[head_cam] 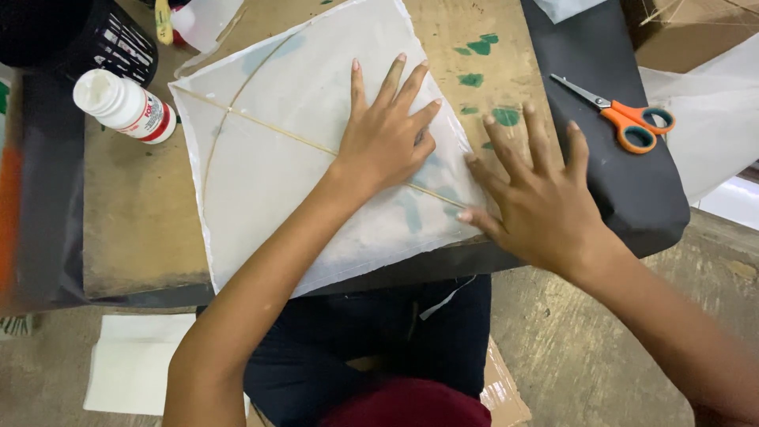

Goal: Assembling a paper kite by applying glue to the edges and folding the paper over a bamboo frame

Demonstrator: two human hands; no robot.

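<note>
Flat and spread, my left hand [385, 134] presses palm-down on the white paper kite [292, 158], fingers fanned and pinching nothing. I see my right hand [538, 198] open the same way at the kite's right corner, its thumb and forefinger touching the paper's edge while the other fingers lie on the brown board [134, 213] and the black sheet [632, 190] beside it.

From here the kite lies tilted on the board, one corner hanging just over the near edge. A thin straight stick [269, 126] runs across it under my left palm, and a bowed stick [225, 119] curves through its upper left part.

Green paint marks [478, 47] dot the board just beyond the kite's upper right edge. Orange-handled scissors [624, 119] rest on the black sheet, near my right hand but apart from it. A white glue bottle [122, 105] lies on its side by the kite's left corner, with a black basket [103, 39] behind it. White paper [130, 364] lies on the floor below the table.
</note>
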